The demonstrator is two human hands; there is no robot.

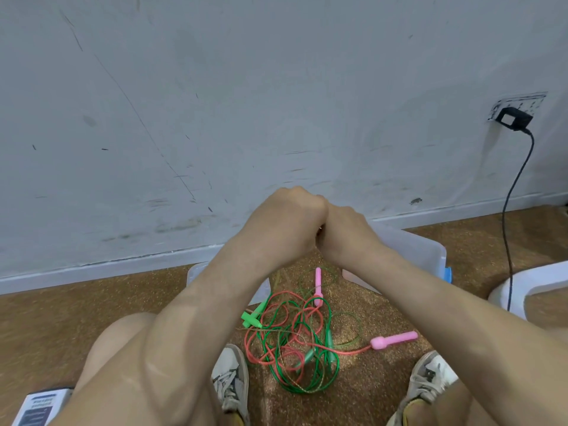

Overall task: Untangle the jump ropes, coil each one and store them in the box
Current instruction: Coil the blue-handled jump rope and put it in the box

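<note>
A tangle of jump ropes (295, 342) lies on the brown floor between my shoes. A red rope with pink handles (394, 339) and a green rope with green handles (252, 315) loop through each other. A second pink handle (318, 281) lies at the far side of the tangle. The clear plastic box (415, 245) stands behind the ropes by the wall, largely hidden by my arms. My left hand (289, 219) and my right hand (349, 232) are raised above the box and touch each other. The left hand's fingers curl into a fist; the right hand's fingers are hidden. No rope shows in either hand.
The scuffed grey wall (246, 118) is close ahead. A black adapter (514, 118) sits in a wall socket, and its cable (510, 210) hangs down to a white object (522, 282) at the right. A printed booklet (40, 407) lies at the bottom left. My shoes (230, 376) flank the ropes.
</note>
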